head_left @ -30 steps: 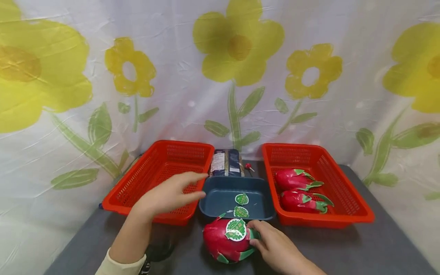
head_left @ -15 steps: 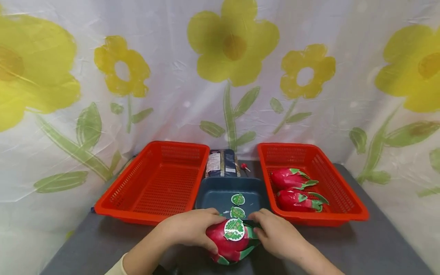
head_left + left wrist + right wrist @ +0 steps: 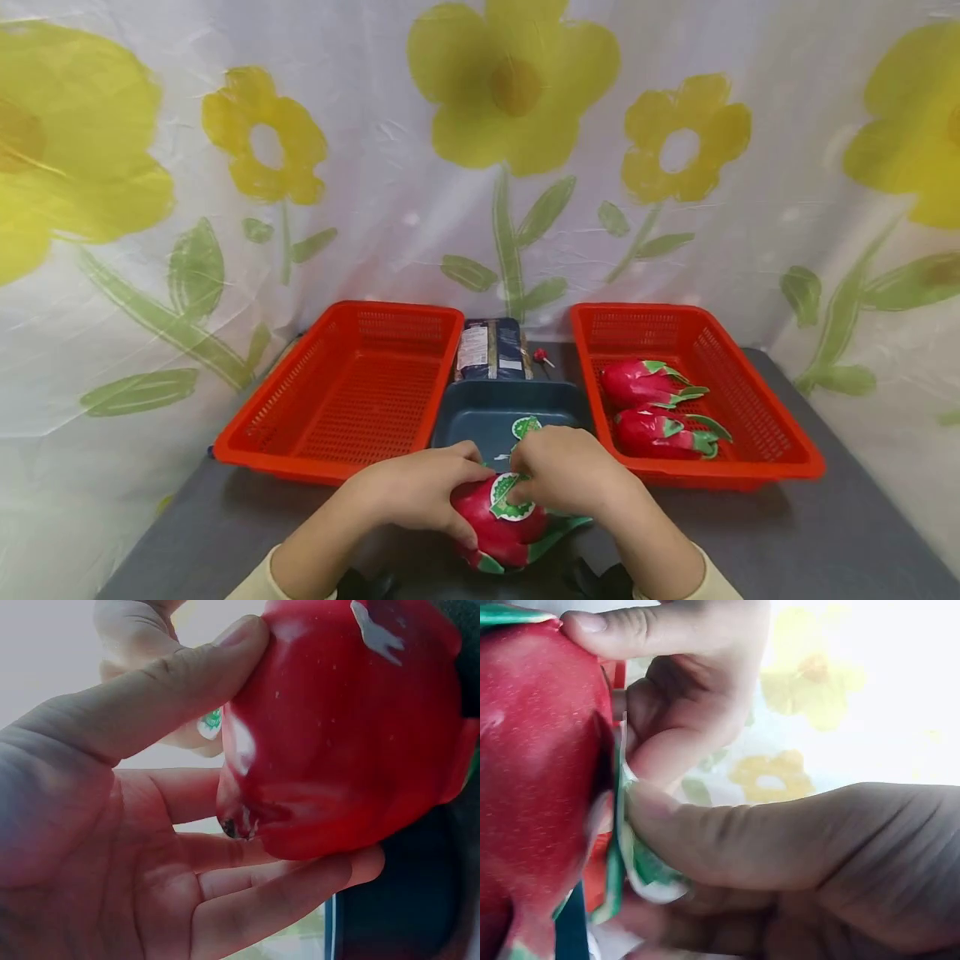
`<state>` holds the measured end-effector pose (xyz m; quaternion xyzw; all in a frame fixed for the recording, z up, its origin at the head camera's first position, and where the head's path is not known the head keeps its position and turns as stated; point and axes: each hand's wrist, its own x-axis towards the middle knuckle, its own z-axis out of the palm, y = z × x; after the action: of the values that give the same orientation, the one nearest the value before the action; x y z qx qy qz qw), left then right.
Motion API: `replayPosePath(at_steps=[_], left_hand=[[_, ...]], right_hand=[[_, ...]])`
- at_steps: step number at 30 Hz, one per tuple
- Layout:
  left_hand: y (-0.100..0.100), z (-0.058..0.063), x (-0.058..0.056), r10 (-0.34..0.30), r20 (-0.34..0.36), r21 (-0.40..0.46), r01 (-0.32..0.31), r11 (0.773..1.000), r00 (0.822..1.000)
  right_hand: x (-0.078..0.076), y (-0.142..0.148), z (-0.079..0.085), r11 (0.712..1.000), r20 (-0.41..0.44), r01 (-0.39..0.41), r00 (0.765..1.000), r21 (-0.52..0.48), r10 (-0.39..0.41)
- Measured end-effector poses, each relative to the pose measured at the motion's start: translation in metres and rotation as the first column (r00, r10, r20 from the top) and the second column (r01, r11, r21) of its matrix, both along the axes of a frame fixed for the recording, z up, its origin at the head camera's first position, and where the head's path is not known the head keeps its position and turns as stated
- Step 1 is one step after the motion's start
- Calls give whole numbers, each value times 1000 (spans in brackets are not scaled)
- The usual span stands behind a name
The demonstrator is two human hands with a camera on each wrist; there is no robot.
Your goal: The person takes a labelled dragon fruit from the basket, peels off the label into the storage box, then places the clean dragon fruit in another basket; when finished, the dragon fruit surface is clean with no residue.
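Observation:
A red dragon fruit (image 3: 491,533) with green-tipped scales is at the near middle, in front of the dark blue tray (image 3: 474,408). My left hand (image 3: 412,493) grips its left end, thumb on the near side and fingers reaching round the far side; its brown-tipped end (image 3: 229,825) shows in the left wrist view. Over its upper side, my right hand (image 3: 573,468) pinches the round green-and-white sticker (image 3: 504,502). Seen from the right wrist, that sticker (image 3: 656,877) is nearly edge-on at the thumb. Another such sticker (image 3: 527,427) is in the tray, partly behind the right hand.
At the left is a red perforated basket (image 3: 360,400). A second red basket (image 3: 772,417) at the right holds two dragon fruits (image 3: 637,383). Behind the tray lie a dark blue and clear package (image 3: 491,350) and a red lollipop (image 3: 542,357).
My left hand came in from above the left basket and took hold of the dragon fruit. My right hand left the fruit's green leafy end and moved up and left onto its sticker.

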<state>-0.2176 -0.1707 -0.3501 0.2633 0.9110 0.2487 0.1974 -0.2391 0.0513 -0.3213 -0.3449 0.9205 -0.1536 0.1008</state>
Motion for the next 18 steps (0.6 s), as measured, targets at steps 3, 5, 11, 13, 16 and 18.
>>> replayPosePath(at_steps=[3, 5, 11, 13, 16, 18], left_hand=[[-2, 1, -1, 1, -4, 7, -1, 1000, 1000], [-2, 2, -1, 3, 0, 5, -3, 1000, 1000], [-1, 2, -1, 6, 8, -14, -6, 1000, 1000], [-1, 3, -1, 12, 13, -21, -12, 1000, 1000], [-1, 4, -2, 17, 10, -28, -17, 999, 1000], [-2, 4, -2, 18, 5, -31, -18, 999, 1000]], right_hand=[[-3, -1, -1, 997, -26, -30, 999, -64, 28], [-3, 0, 1, 993, -43, -47, 998, -108, 43], [-9, 8, 5, 937, -65, 40, 996, -348, -67], [-18, 6, 0, 900, -49, 115, 988, -420, -148], [-41, -1, -19, 866, 5, 194, 976, -460, -216], [-56, -7, -37, 869, 33, 213, 974, -447, -222]])
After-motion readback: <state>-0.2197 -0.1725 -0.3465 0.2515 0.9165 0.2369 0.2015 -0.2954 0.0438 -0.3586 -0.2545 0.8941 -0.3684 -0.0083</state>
